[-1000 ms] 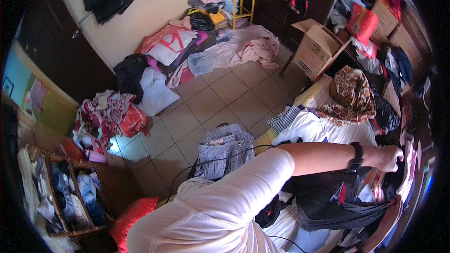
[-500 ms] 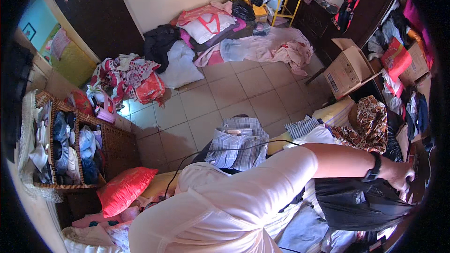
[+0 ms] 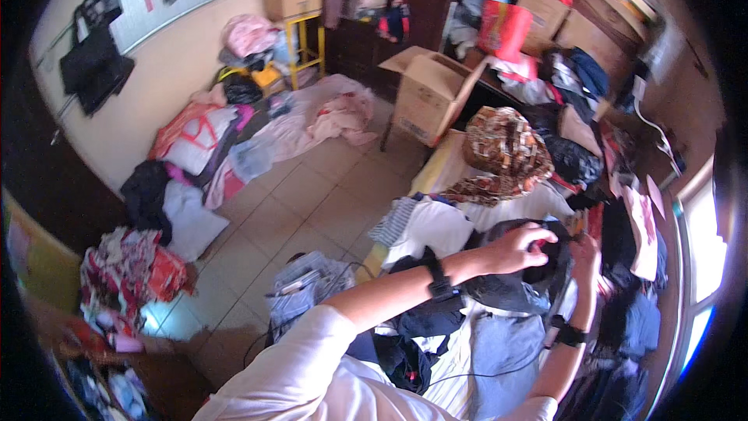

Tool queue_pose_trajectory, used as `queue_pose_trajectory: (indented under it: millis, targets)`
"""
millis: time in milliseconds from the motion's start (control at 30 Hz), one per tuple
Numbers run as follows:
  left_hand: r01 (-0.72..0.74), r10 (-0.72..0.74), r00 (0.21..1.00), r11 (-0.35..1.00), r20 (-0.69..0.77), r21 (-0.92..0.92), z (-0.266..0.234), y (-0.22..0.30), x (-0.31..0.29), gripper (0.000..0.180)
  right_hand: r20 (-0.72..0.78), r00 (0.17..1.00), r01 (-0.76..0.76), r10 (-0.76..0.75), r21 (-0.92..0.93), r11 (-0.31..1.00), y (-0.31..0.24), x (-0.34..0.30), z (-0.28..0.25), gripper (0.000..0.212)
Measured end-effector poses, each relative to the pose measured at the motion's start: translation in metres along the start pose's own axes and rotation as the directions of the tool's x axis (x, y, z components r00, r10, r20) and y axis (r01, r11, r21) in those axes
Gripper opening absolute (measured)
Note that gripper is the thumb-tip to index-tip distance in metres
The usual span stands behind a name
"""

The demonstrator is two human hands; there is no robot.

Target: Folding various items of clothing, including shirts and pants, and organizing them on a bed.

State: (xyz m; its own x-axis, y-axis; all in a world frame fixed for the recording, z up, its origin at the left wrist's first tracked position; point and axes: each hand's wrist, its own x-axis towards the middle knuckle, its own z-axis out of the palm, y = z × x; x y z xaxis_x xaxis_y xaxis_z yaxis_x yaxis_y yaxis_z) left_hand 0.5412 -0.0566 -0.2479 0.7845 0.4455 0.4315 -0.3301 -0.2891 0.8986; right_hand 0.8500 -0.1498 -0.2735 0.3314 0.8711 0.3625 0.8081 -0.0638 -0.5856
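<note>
Over the bed, my left hand point(image 3: 523, 249) reaches in from the left with its fingers curled at the edge of a black plastic bag point(image 3: 506, 293). My right hand point(image 3: 584, 259) is closed on the bag's opposite edge, its fingers partly hidden. Between the two hands the bag's dark mouth gapes; what lies inside cannot be made out. A black band circles each wrist. Below the bag lies a grey-blue cloth point(image 3: 505, 355) on the striped bed sheet. A brown patterned cloth bundle point(image 3: 506, 154) sits just beyond the bag.
An open cardboard box point(image 3: 427, 101) stands beyond the bed. Dark clothes point(image 3: 629, 327) are heaped along the right by the window. A plaid shirt point(image 3: 300, 284) lies at the bed's left edge, with a thin cable nearby. Piled fabrics point(image 3: 132, 265) cover part of the tiled floor.
My view has swung right. The arm that stretched far right is now bent back over the bag, and both hands are at its mouth. The bag has been lifted and opened.
</note>
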Motion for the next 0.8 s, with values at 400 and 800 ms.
queue_pose_trajectory:
  millis: [400,800]
  targets:
    - [0.286,-0.264,0.953,0.947,-0.148,0.149,-0.059,-0.061,-0.195,0.042,-0.225,0.968,-0.023,0.107,0.346,0.938,-0.088,-0.243,0.156,0.03]
    - [0.695,-0.307,0.719,0.316,-0.623,0.646,-0.113,-0.044,-0.472,0.051,0.424,0.788,-0.603,0.446,0.386,0.698,-0.131,-0.356,0.259,0.043]
